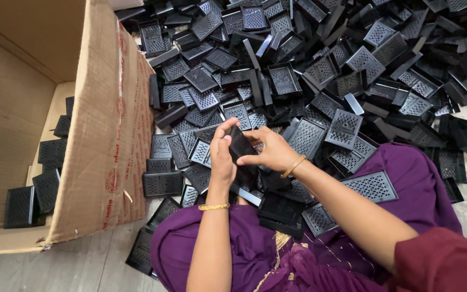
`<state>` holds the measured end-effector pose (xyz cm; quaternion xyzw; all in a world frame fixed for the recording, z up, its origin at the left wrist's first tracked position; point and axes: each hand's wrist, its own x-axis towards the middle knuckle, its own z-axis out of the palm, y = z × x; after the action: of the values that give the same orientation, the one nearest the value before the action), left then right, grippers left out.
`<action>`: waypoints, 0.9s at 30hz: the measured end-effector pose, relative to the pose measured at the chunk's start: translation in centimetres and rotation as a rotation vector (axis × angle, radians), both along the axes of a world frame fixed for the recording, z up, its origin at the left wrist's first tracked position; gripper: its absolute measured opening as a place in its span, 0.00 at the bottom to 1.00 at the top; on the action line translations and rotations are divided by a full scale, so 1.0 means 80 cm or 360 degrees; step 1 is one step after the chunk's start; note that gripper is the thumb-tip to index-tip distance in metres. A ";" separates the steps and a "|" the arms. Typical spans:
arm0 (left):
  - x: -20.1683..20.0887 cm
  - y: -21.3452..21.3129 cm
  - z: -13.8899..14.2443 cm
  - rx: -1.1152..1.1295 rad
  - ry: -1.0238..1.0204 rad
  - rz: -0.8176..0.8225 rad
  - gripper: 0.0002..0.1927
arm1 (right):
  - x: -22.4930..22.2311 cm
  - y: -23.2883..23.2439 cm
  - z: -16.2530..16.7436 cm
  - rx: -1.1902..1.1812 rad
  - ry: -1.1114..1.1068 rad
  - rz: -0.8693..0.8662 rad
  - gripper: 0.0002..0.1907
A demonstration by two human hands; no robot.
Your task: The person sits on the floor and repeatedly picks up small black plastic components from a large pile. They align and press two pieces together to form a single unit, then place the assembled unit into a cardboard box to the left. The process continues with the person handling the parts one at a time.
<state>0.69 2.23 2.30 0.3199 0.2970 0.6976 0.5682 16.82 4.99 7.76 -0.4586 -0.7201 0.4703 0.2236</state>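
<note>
Sitting over a purple lap [412,178], the person is gripping one black plastic grille [241,147] between both hands, left hand [221,157] and right hand [270,151] each clamped on it. Its long axis is running tilted upper-left to lower-right, edge toward the camera. A few grilles are lying in the cardboard box [101,135]; the large heap [320,70] beyond is remaining, so the work looks early.

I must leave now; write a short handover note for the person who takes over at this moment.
Left hand: grips a black plastic part, thumb on its top edge.
Right hand: pinches the same part from the other side.
Pile of black perforated parts: on the floor in front, some on the purple cloth over the lap.
Cardboard box: at left, open, with a few parts already inside.
Left: most of the pile is outside the box.
</note>
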 end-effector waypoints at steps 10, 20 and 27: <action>-0.015 0.004 0.004 0.0124 0.1140 0.0349 0.24 | 0.020 0.000 0.010 -0.0696 0.0377 0.0195 0.28; -0.029 0.008 -0.002 -0.0129 0.1294 0.1285 0.24 | -0.018 -0.073 0.028 0.0222 -0.0111 -0.0280 0.22; -0.040 0.002 0.078 0.0261 0.1426 0.1335 0.22 | -0.005 -0.057 0.062 0.0289 0.0416 0.0033 0.27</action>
<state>-2.51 2.39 8.54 0.4803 0.5528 0.6799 0.0391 16.44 0.47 12.71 -0.3640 -0.7291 0.4613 0.3510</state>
